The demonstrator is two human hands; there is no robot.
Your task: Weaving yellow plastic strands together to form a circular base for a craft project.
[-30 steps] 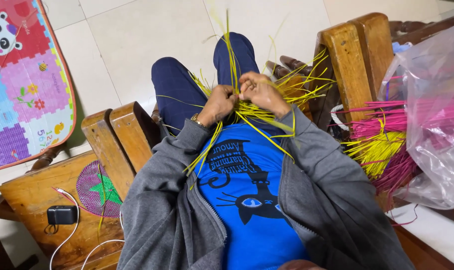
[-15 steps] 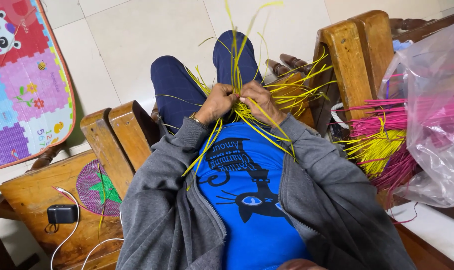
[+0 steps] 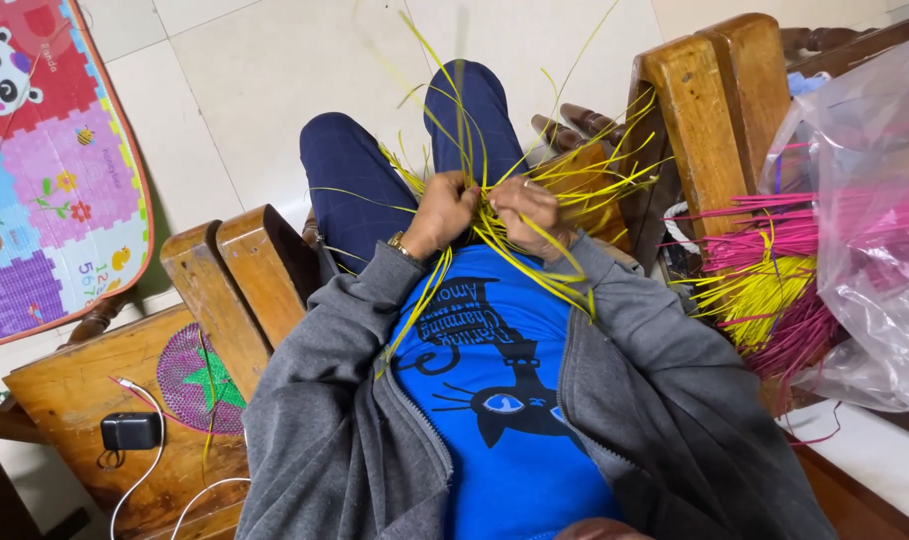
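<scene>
1. Where the two hands meet over the lap, a cluster of yellow strips (image 3: 494, 215) is gathered, its loose ends fanning up and far over the knees and down toward the blue shirt (image 3: 494, 400).
2. The left hand (image 3: 444, 212) is curled shut on the strips from the left, fingers folded tightly into the bunch.
3. The right hand (image 3: 529, 208) pinches strips from the right, fingertips closed on them; both hands touch the crossing point, so neither is nearer.
4. The longest strips run near-to-far between the hands, while others splay right over the wooden armrest (image 3: 694, 130).
5. A gold wristwatch (image 3: 402, 246) sits on the left wrist, just beyond the grey jacket sleeve (image 3: 324, 340).
6. To the right, pink and yellow strip bundles (image 3: 774, 280) jut from a clear plastic bag (image 3: 874, 200).
7. Near left, a black charger (image 3: 132, 431) with its white cable lies on a wooden seat (image 3: 74, 380); a colourful play mat (image 3: 44, 150) covers the floor far left.
</scene>
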